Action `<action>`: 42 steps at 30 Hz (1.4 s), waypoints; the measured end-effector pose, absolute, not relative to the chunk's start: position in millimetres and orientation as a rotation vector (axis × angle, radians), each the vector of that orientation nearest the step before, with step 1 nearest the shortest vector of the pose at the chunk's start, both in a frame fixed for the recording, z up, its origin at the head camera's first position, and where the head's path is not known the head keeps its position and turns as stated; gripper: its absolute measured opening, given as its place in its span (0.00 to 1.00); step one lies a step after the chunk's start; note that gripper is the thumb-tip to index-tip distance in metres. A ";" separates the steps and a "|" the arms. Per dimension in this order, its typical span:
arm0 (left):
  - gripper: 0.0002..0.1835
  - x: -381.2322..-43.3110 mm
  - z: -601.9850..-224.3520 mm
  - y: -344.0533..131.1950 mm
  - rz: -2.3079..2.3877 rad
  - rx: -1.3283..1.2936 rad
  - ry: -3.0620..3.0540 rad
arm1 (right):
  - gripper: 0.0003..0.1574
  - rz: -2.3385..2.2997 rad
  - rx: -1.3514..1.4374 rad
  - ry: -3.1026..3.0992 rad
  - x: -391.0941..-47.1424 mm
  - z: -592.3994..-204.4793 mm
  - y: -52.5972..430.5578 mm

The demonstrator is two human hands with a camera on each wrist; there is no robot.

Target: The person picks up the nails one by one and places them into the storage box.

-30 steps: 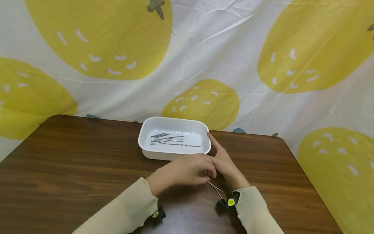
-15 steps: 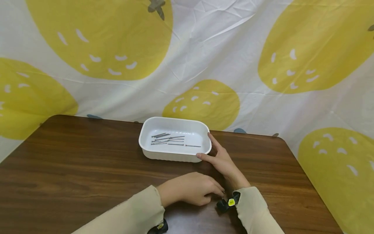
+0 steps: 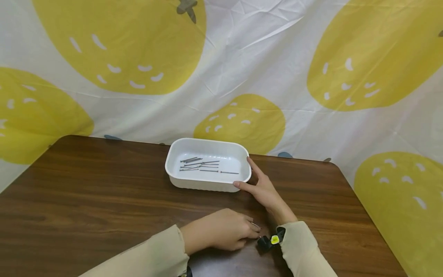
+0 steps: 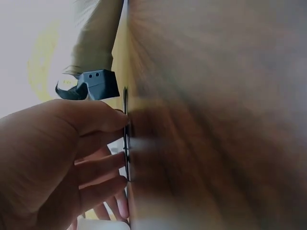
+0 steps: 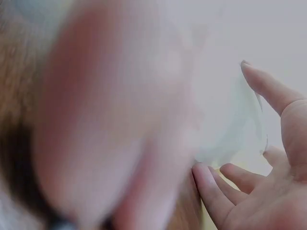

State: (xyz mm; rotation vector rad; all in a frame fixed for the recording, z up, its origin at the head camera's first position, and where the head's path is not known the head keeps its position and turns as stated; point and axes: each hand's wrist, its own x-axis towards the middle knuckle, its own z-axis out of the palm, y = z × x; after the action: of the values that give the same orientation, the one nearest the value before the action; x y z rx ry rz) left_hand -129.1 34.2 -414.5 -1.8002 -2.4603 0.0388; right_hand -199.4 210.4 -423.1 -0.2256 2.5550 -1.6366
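Note:
My left hand [image 3: 226, 229] is low over the table, fingers curled down. Its thumb and fingertips are at a loose nail [image 4: 125, 103] in the left wrist view, with a second nail [image 4: 127, 165] under the other fingers. From the head view only a short bit of nail [image 3: 255, 224] shows by the fingers. My right hand [image 3: 268, 192] holds the right near corner of a white tray [image 3: 204, 185], thumb on the near rim, fingers along the right side. Several nails [image 3: 209, 171] lie inside the tray. A large blurred hand [image 5: 115, 115] fills the right wrist view's foreground.
The brown wooden table [image 3: 104, 200] has rounded far corners. Behind it hangs a white cloth [image 3: 242, 73] with yellow fruit shapes. A black wrist camera [image 3: 265, 243] on the right wrist sits just right of the left fingertips.
My left hand moved from beside the tray down toward the nails on the table, then slightly left, its fingers curling in. The right hand and tray stay put.

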 end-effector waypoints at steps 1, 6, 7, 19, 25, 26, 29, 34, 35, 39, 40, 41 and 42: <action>0.20 -128.0 -414.8 31.7 0.037 -1.788 -2.462 | 0.61 -1.635 -0.226 2.556 -199.4 -422.9 210.2; 0.18 -128.2 -418.7 16.7 -0.002 -1.736 -2.477 | 0.61 -1.636 -0.230 2.556 -200.0 -423.4 210.2; 0.17 -128.8 -419.0 13.2 -0.016 -1.721 -2.493 | 0.61 -1.635 -0.231 2.556 -200.0 -423.4 210.3; 0.17 -137.3 -415.8 -21.3 -0.142 -1.538 -2.713 | 0.61 -1.616 -0.224 2.573 -200.0 -423.1 210.9; 0.15 -139.5 -414.0 -29.5 -0.189 -1.482 -2.728 | 0.61 -1.609 -0.220 2.572 -199.9 -423.1 210.5; 0.14 -140.1 -413.7 -30.0 -0.198 -1.473 -2.718 | 0.61 -1.612 -0.221 2.569 -200.0 -423.0 210.3; 0.11 -142.2 -413.6 -30.0 -0.215 -1.454 -2.679 | 0.61 -1.621 -0.225 2.567 -200.3 -422.8 210.2; 0.11 -148.0 -415.1 -26.4 -0.233 -1.426 -2.628 | 0.61 -1.628 -0.219 2.561 -200.4 -423.1 210.5; 0.11 -149.3 -415.6 -25.1 -0.239 -1.415 -2.628 | 0.61 -1.627 -0.217 2.561 -200.3 -423.2 210.6; 0.15 -154.4 -416.5 -19.9 -0.237 -1.357 -2.674 | 0.61 -1.637 -0.220 2.548 -200.1 -423.4 210.7; 0.15 -155.7 -416.2 -18.7 -0.231 -1.344 -2.699 | 0.61 -1.639 -0.219 2.543 -200.0 -423.4 210.7; 0.16 -157.0 -415.2 -17.5 -0.228 -1.333 -2.725 | 0.62 -1.643 -0.218 2.536 -200.0 -423.4 210.7; 0.16 -158.2 -413.7 -16.4 -0.230 -1.324 -2.757 | 0.62 -1.647 -0.218 2.531 -200.0 -423.2 210.6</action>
State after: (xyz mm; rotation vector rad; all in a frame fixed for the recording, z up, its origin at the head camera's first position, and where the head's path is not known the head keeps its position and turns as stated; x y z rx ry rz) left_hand -158.2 -16.4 -413.7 -1.3245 -2.7570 -0.2302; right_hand -200.0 210.6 -423.2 -0.2183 2.5313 -1.6468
